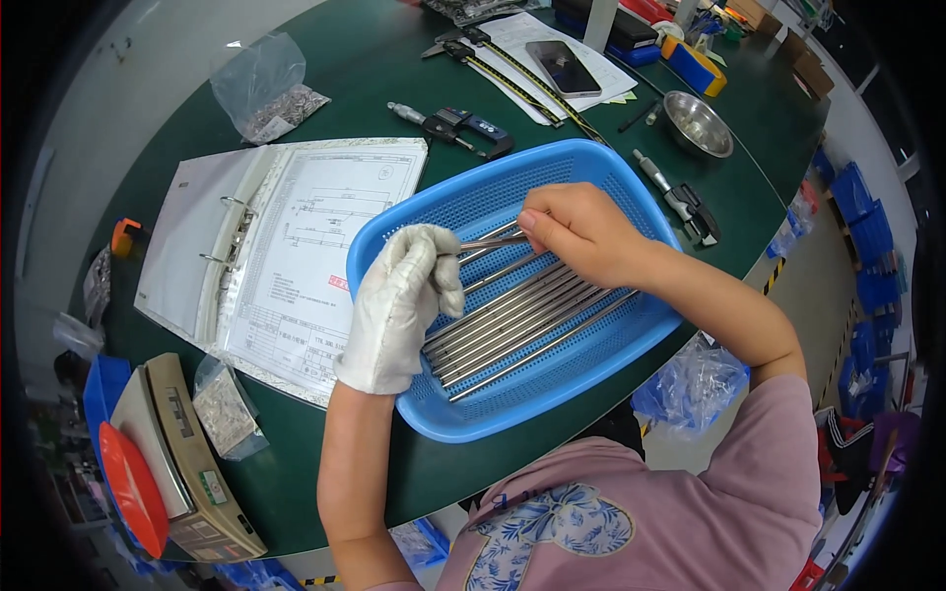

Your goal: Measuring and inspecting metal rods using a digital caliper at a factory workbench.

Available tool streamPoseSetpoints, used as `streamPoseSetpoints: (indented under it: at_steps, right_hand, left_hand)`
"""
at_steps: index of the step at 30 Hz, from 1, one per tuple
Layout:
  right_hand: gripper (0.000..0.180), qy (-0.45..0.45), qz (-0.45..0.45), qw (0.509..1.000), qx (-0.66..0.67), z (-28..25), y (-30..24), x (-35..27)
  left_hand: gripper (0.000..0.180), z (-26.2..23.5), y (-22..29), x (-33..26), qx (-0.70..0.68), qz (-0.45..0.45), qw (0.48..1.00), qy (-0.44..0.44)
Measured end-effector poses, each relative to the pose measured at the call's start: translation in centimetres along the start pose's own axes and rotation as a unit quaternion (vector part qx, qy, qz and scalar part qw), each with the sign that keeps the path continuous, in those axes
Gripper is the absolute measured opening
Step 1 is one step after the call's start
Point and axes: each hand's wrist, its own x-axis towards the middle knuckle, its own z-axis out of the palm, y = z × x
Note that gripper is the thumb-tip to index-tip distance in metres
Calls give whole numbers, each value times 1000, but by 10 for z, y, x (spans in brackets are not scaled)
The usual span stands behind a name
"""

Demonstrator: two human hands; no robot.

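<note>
A blue plastic basket (471, 430) with perforated walls stands in front of me on the table. Inside it several thin metal rods (512, 327) lie side by side at a slant. My left hand (396, 307), in a white glove, is closed around one end of a metal rod (493, 242) over the basket's far part. Bare fingers of my right hand (583, 234) pinch the same rod toward its other end. Other rods lie close beneath it, and both hands partly hide the rod's ends.
An open ring binder (296, 256) with a technical drawing lies left of the basket. Micrometers (463, 130) lie behind it and to its right (680, 200). Farther back are calipers (512, 79), a phone (563, 68) and a metal bowl (698, 124). A scale (192, 463) stands near left.
</note>
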Motion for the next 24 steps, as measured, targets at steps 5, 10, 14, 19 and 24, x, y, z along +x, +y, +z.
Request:
streamPoseSetpoints:
  at_steps: [5, 10, 14, 19, 24]
  right_hand:
    - [31, -21, -17, 998, -60, -1, -5, 5]
    - [30, -43, 52, 997, -29, -2, -10, 6]
    - [30, 15, -18, 996, -83, 4, -4, 1]
    - [32, -17, 100, 994, 29, -21, 4, -9]
    - [33, 2, 121, 993, -8, -27, 12, -25]
  left_hand:
    - [28, 2, -1, 0, 16, 6, 1000, 6]
    - [28, 1, -4, 0, 21, 15, 1000, 5]
    - [27, 4, -2, 1, 39, 12, 999, 16]
    - [27, 5, -1, -1, 34, 16, 999, 12]
    - [26, 5, 1, -1, 27, 23, 999, 12]
